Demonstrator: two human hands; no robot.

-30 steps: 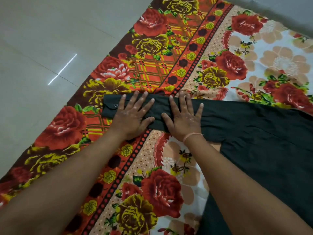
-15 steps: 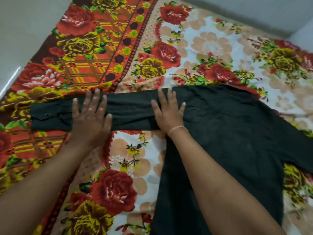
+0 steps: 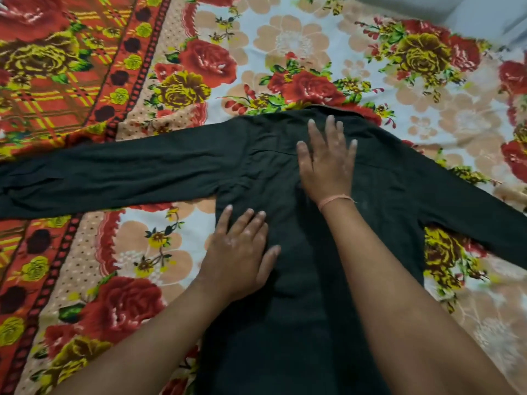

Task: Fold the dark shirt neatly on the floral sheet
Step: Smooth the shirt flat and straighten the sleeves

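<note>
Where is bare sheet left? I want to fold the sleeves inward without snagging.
Free: floral sheet beyond the collar, and below the left sleeve beside the left hand. Crowded: the dark shirt middle, under both palms, right hand included.

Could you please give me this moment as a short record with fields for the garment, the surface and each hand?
garment: dark shirt, spread flat, both sleeves stretched outward, nothing folded yet
collar: at the far end, away from the person
surface: floral sheet
left hand: flat, palm down on the shirt's left side below the sleeve
right hand: flat, fingers spread, on the upper back near the collar
</note>
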